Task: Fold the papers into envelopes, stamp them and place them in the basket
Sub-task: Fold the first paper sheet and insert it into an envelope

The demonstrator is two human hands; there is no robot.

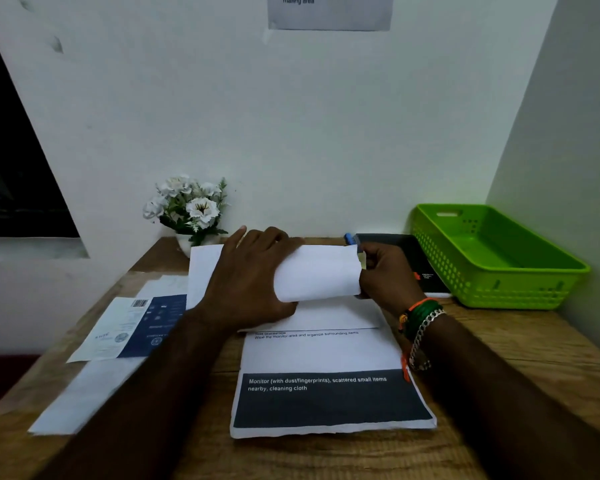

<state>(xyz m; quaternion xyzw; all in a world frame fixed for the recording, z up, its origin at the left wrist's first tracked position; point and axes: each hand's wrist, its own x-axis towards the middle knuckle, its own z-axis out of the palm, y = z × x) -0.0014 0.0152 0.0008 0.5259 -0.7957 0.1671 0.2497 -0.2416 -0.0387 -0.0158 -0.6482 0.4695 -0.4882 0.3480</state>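
A white sheet of paper (321, 271) is being folded over at the middle of the wooden table (499, 358). My left hand (250, 282) lies on it with the fingers curled round the folded flap. My right hand (385, 275) pinches the flap's right edge. Under the fold lies a stack of printed papers (326, 393) with a dark band of white text. The green basket (492, 251) stands at the right, against the wall, and nothing shows inside it. A blue-topped object (350, 239), perhaps the stamp, peeks out behind the paper.
A dark pad (413, 258) lies between my right hand and the basket. A pot of white flowers (191, 209) stands at the back left. More papers, among them a blue and white leaflet (136, 327), lie on the left of the table. Walls close in behind and at the right.
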